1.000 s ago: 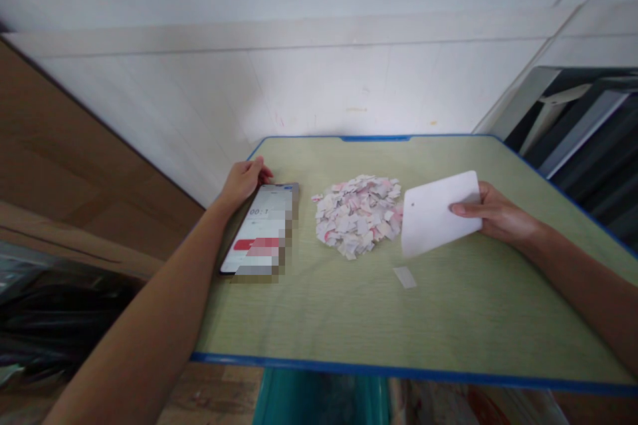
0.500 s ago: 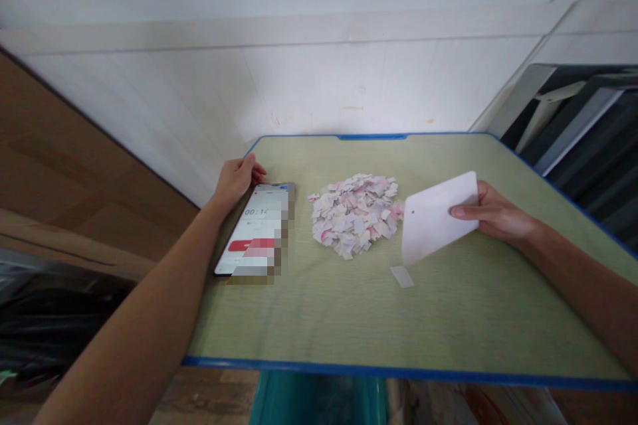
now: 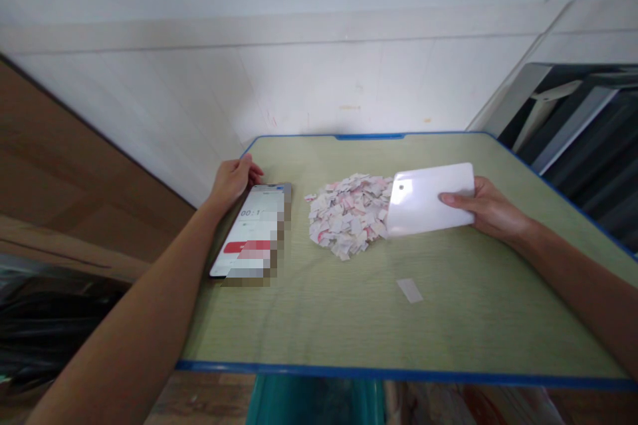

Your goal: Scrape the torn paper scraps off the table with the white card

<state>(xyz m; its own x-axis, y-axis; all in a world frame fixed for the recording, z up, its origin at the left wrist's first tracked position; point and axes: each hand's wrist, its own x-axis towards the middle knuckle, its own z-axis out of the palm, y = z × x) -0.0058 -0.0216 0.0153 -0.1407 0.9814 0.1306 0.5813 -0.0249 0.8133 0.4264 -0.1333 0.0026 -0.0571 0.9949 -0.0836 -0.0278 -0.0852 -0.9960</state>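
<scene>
My right hand (image 3: 491,207) is closed round the right end of a white plastic scraper (image 3: 429,202), a flat card with a small hole near its left edge. The thumb presses on its face; the other fingers are hidden behind. Its left edge meets the right side of a heap of torn paper scraps (image 3: 349,216), whitish with some pink, and covers part of it. One loose scrap (image 3: 409,290) lies apart, nearer me. Beside the top left corner of a phone (image 3: 252,232), my left hand (image 3: 235,179) rests on the table with loosely bent, empty fingers.
The green table (image 3: 323,319) has a blue rim and stands against a white wall (image 3: 319,80). Below its near edge is a teal bin (image 3: 259,402). A brown board (image 3: 84,146) leans at the left; dark panels (image 3: 593,126) stand at the right.
The scraper has swung up and left against the heap, now lying more level. The loose scrap has shifted slightly right and toward me. My left hand has stayed by the phone.
</scene>
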